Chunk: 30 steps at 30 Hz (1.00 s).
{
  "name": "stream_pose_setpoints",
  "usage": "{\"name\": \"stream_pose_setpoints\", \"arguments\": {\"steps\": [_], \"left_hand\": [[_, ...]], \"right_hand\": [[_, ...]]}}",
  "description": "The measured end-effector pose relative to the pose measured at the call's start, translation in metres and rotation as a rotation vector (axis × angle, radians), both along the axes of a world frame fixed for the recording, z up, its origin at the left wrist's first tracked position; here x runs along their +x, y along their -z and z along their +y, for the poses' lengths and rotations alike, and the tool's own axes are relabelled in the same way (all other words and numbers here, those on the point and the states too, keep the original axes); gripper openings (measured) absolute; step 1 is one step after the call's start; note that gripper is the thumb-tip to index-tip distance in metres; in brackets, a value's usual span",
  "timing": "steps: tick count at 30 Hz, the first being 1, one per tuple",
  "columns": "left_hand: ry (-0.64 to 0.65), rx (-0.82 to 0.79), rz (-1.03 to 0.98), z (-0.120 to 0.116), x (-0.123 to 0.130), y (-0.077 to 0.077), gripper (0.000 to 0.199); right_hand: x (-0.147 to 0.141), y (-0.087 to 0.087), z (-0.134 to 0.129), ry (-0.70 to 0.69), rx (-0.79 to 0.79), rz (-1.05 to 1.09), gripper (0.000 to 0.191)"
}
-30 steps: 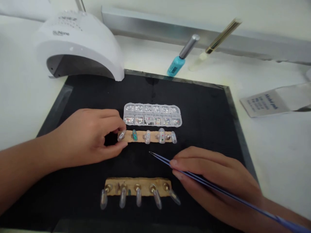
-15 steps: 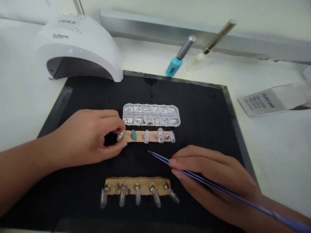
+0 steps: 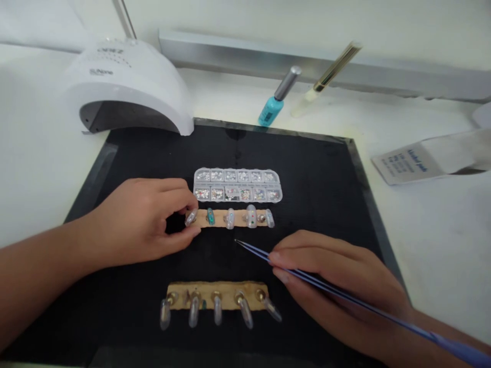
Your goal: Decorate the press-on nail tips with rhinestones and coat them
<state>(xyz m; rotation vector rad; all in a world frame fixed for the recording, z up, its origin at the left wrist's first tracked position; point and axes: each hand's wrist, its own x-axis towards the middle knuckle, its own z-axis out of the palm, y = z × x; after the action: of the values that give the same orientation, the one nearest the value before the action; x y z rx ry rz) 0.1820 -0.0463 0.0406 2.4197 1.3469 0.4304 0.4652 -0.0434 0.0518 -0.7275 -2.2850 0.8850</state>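
Observation:
My left hand (image 3: 153,220) grips the left end of a tan nail stand strip (image 3: 240,218) between thumb and fingers. Several false nails stand along it: a teal nail (image 3: 210,216) and clear ones, some with small coloured gems. Blue-purple tweezers (image 3: 318,280) lie in my closed right hand (image 3: 337,276), their tips pointing left, just below the strip and apart from it. Whether the tips hold a gem is too small to tell. Directly behind the strip sits a clear rhinestone case (image 3: 238,185) with gems in its compartments.
Nearer me lies a second strip (image 3: 226,304) bearing several clear nails. A white nail lamp (image 3: 134,76) stands at back left. Behind the black mat (image 3: 314,168) are a turquoise polish bottle (image 3: 271,111) and a gold-capped bottle (image 3: 305,101). At right is an alcohol pads box (image 3: 406,162).
The camera view has shifted slightly, so the background sits a little lower. Both hands keep nearly the same position and grip.

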Motion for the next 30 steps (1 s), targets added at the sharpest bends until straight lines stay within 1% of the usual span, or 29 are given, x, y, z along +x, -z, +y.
{"name": "stream_pose_setpoints", "arguments": {"steps": [7, 11, 17, 21, 23, 26, 30], "left_hand": [[-0.003, -0.004, 0.001, -0.001, 0.001, 0.001, 0.019], [-0.002, -0.022, 0.001, -0.002, 0.001, 0.000, 0.018], [0.014, -0.054, -0.005, -0.003, 0.001, 0.003, 0.017], [0.031, -0.051, -0.031, -0.003, 0.001, 0.005, 0.017], [0.024, -0.041, -0.026, -0.004, 0.001, 0.005, 0.017], [0.018, -0.021, -0.010, -0.005, 0.000, 0.006, 0.016], [0.021, -0.024, -0.004, -0.005, 0.000, 0.006, 0.016]], "right_hand": [[0.004, -0.007, 0.000, 0.023, 0.011, 0.030, 0.027], [0.015, -0.012, -0.001, 0.059, 0.077, 0.025, 0.026], [0.028, -0.014, -0.001, 0.081, 0.156, -0.006, 0.027], [0.030, -0.017, 0.001, 0.108, 0.209, 0.006, 0.026], [0.031, -0.019, 0.002, 0.125, 0.213, 0.000, 0.027], [0.031, -0.021, 0.003, 0.110, 0.212, 0.007, 0.029], [0.030, -0.020, 0.005, 0.131, 0.228, -0.001, 0.030]]}}
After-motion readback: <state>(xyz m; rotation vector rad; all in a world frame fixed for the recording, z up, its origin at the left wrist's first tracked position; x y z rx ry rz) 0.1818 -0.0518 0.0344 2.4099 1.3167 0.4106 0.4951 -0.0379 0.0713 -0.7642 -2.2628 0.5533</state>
